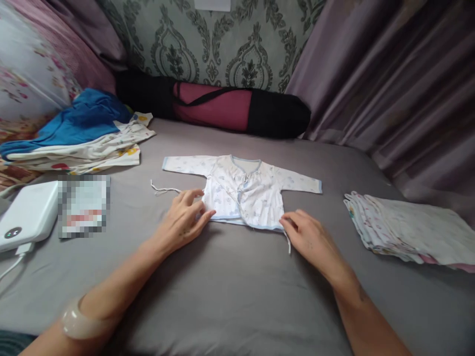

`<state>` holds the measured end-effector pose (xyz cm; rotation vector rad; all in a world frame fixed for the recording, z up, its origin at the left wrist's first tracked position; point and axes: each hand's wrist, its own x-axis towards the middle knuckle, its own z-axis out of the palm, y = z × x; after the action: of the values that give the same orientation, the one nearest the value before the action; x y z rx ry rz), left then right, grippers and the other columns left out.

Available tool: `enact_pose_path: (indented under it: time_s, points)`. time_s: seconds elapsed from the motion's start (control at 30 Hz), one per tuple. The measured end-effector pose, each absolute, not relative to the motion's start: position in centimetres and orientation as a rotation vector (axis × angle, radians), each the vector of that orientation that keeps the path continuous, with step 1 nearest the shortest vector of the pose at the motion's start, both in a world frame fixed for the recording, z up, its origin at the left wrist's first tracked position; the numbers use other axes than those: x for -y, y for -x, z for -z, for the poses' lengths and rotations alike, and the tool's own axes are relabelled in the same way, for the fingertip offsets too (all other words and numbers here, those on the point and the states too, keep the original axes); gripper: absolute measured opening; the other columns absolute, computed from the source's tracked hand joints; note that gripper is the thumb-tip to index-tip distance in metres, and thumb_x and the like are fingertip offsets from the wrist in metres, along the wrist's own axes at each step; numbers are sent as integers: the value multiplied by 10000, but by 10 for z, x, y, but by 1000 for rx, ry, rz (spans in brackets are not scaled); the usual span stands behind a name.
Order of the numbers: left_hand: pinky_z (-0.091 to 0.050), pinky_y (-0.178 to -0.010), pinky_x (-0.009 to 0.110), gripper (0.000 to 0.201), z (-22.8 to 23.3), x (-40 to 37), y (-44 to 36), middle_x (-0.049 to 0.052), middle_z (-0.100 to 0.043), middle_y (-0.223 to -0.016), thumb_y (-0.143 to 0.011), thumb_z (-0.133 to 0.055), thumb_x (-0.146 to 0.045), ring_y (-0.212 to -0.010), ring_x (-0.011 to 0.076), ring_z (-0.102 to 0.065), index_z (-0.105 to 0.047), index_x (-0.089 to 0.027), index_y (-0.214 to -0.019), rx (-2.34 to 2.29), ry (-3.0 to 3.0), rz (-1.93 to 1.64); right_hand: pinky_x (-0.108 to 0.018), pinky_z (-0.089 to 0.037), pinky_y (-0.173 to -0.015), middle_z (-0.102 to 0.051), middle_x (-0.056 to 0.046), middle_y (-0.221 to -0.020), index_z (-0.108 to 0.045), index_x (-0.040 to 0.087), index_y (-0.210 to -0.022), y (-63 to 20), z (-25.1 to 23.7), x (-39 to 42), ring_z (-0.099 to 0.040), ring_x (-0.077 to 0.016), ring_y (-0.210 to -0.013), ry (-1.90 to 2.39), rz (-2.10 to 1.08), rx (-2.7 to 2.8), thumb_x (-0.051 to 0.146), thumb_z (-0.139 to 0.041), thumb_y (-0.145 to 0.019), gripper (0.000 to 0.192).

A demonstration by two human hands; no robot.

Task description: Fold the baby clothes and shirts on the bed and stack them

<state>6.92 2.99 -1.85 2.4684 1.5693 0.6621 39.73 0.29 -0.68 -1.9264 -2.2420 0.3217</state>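
My left hand (183, 217): grip released, fingers flat at the lower left corner of one baby shirt (243, 190).
My right hand (309, 240): grip released, fingertips touching the shirt's lower right hem.
Shirt: spread flat, sleeves out, mid-bed (237, 306).
Ties: two loose strings, one by each hand.
Piles: one folded stack (404, 227) right, one heap (79, 136) left.
Beyond: one white device (25, 215), one rolled mat bag (218, 106).
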Motion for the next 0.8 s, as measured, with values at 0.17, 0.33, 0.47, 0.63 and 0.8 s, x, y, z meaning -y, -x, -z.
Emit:
enact_pose_path:
  time_s: [0.17, 0.33, 0.47, 0.63, 0.8]
  points:
    - [-291, -1158, 498, 385, 30, -39, -81, 131, -448, -1488, -1013, -296, -311, -1422, 272, -343, -607, -179, -1197, -1385, -2633, -600, -435, -280, -1149, -412, -125, -1524, -393, 163, -1481, -376, 36, -19, -321, -258, -1432, 1733, -81, 2290, 349, -304, -1009, 516]
    - [-208, -1201, 474, 534, 54, -46, -74, 95, -286, -1593, -1016, -255, -402, -1487, 263, -208, -402, -195, -1485, -1355, -2608, -238, -460, -119, -1219, -176, -136, -1621, -243, 65, -1542, -363, 45, -20, -121, -242, -1504, 1726, -239, 2489, 427, -213, -1023, 634]
    - [-200, -1193, 481, 547, 55, -45, -71, 92, -284, -1593, -1009, -248, -415, -1490, 266, -196, -400, -206, -1492, -1382, -2592, -187, -467, -98, -1220, -157, -133, -1622, -237, 67, -1545, -362, 40, -17, -101, -239, -1506, 1753, -307, 2501, 447, -188, -1019, 651]
    - [-218, -1126, 574, 409, 14, -52, -79, 103, -607, -1343, -981, -331, -389, -1299, 301, -494, -638, -249, -1211, -1343, -2606, -196, -477, -176, -1186, -269, -151, -1593, -361, 112, -1502, -367, 23, -26, -216, -260, -1481, 1732, -362, 2525, 444, -311, -993, 609]
    - [-440, -895, 379, 308, -37, -82, -115, 114, -721, -964, -936, -406, -287, -944, 249, -655, -688, -178, -883, -1417, -2424, -358, -358, -369, -1020, -707, -83, -1161, -708, 216, -1080, -368, 3, -87, -606, -228, -1127, 1693, -477, 2468, 303, -431, -939, 322]
